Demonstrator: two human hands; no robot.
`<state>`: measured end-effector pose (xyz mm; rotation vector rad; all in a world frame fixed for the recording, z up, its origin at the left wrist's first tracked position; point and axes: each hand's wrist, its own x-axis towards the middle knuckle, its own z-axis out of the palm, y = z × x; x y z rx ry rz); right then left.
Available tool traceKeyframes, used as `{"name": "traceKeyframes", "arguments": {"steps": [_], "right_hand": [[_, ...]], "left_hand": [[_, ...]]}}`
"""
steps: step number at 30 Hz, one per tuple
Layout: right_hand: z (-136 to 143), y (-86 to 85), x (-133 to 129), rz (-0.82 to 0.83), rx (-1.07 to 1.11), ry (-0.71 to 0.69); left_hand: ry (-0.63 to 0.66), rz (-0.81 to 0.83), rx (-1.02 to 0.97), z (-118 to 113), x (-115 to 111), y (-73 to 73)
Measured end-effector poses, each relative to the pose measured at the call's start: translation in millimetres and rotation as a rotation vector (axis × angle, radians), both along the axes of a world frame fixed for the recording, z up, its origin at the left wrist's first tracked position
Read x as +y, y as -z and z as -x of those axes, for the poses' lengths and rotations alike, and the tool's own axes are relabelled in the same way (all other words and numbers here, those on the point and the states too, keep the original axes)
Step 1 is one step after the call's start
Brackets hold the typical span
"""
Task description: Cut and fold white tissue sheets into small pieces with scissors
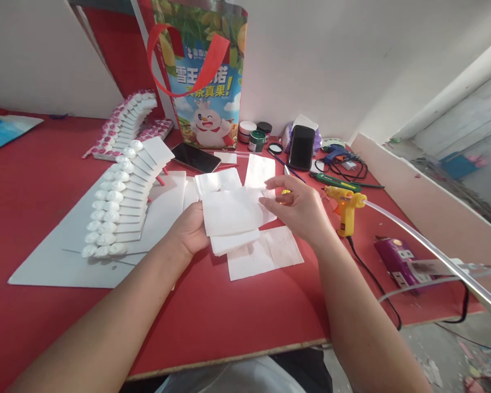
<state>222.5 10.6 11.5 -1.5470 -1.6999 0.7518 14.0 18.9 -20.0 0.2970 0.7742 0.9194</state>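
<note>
My left hand (193, 226) grips a small stack of white paper sheets (231, 213) by its left edge, fingers hidden underneath. Several sheets overlap unevenly in that stack. At its right edge is my right hand (297, 204), fingers curved and apart, the thumb tip by the top sheet's edge; whether it touches is hard to tell. Below the stack, a loose creased white sheet (276, 254) lies on the red table. Another white sheet (259, 166) lies behind, with more folded white paper (216, 181) beside it.
To the left, a curved white piece with rosettes (118, 199) stands on a white board (61, 262). A yellow glue gun (343, 204) with a glowing light and cord stands right, near a purple power box (401, 262). Phones (196, 158), paint jars (256, 140) and a printed bag (207, 103) sit behind.
</note>
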Motion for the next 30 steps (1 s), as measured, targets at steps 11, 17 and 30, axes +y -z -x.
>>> {"name": "traceKeyframes", "arguments": {"steps": [11,17,30], "right_hand": [[-1,-3.5,-3,0.090,-0.122,-0.198],[-4,-18.9,-4,0.262,0.349,-0.100],[35,11.9,-4,0.462,0.721,-0.083]], "left_hand": [[0.055,0.041,0.067,1,-2,2.8],[-0.035,0.002,0.097,2,0,10.1],[0.040,-0.007,-0.027,-6,2,10.2]]}}
